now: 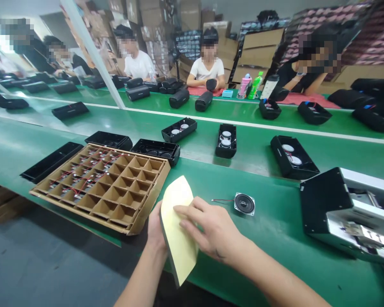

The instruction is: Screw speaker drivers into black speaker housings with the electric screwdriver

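A pale yellow sheet with a dark layer along its left edge (180,238) is held upright at the bench's front edge. My left hand (156,228) grips it from behind on the left, its fingers mostly hidden. Over the yellow face lies my right hand (208,226), fingers apart and fingertips touching the surface. To the right, a square-framed black speaker (244,204) with a thin red wire rests on the green bench (275,230). A cardboard divider tray (149,204) stands at the left, with wired parts in its left cells.
Black housings (156,149) sit behind the tray, others (226,140) on the green strip beyond. A metal machine (326,209) stands at the right. Several people work across the line, one in a white shirt (207,70). Bottles (256,85) stand there.
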`<state>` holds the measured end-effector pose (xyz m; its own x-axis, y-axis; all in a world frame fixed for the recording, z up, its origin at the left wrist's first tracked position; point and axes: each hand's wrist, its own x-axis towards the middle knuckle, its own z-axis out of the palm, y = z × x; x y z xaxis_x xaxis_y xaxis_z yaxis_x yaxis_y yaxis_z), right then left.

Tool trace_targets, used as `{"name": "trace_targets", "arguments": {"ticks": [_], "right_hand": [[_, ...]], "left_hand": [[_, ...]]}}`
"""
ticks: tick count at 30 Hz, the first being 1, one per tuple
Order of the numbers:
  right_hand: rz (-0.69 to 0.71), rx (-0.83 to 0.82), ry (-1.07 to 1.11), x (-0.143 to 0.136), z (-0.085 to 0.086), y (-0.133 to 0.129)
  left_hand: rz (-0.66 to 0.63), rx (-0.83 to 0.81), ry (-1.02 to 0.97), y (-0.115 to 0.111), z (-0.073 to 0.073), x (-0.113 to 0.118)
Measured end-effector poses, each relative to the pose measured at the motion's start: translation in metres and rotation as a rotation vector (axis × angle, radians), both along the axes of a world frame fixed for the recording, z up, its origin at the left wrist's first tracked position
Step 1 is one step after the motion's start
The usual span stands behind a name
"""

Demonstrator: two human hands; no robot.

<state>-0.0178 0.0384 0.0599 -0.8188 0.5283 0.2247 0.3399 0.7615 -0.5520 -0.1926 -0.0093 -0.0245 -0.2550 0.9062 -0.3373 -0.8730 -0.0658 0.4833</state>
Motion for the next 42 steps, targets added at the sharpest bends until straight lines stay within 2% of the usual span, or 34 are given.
{"name": "trace_targets", "arguments": {"ticks": [2,5,7,10,12,15,19,21,22,24,26,28,34,40,42], "right_hand": [[-0.046,0.11,-0.199,-0.003,0.003,-0.001],[-0.107,0.167,-0.429,-0.009,0.0,0.003],[-0.097,0.17,-0.472,-0.016,-0.011,0.008],[-0.039,0.169,-0.486,-0.028,-0.035,0.012],[-0.01,0.166,-0.503,-0.036,-0.051,0.012],[0.005,0.16,-0.52,-0.045,-0.068,0.011],[0.011,0.16,-0.517,-0.052,-0.079,0.013],[0.016,0.163,-0.505,-0.055,-0.082,0.014],[0.017,0.165,-0.497,-0.056,-0.083,0.015],[0.023,0.167,-0.479,-0.06,-0.085,0.016],[0.033,0.169,-0.459,-0.064,-0.087,0.018],[0.05,0.168,-0.438,-0.068,-0.088,0.019],[0.12,0.136,-0.39,-0.08,-0.089,0.027],[0.162,0.05,-0.316,-0.093,-0.083,0.033],[0.156,-0.012,-0.267,-0.09,-0.078,0.031]], "left_hand": [[0.021,-0.073,0.175,0.004,-0.004,0.007],[0.098,-0.2,0.517,0.006,-0.015,0.011],[0.132,-0.296,0.749,0.002,-0.023,0.006],[0.091,-0.441,1.084,-0.004,-0.026,-0.008],[0.044,-0.517,1.278,-0.009,-0.019,-0.015],[0.034,-0.604,1.531,-0.022,0.003,-0.017],[0.125,-0.614,1.803,-0.049,0.041,-0.023],[0.154,-0.645,2.097,-0.057,0.052,-0.034],[0.123,-0.714,2.27,-0.058,0.055,-0.041],[-0.061,-0.826,2.497,-0.055,0.054,-0.056],[-0.216,-0.826,2.555,-0.05,0.051,-0.069],[-0.267,-0.777,2.565,-0.045,0.05,-0.078],[-0.221,-0.762,2.599,-0.039,0.059,-0.085],[-0.227,-0.745,2.604,-0.04,0.044,-0.077],[-0.195,-0.754,2.612,-0.042,0.043,-0.073]]}}
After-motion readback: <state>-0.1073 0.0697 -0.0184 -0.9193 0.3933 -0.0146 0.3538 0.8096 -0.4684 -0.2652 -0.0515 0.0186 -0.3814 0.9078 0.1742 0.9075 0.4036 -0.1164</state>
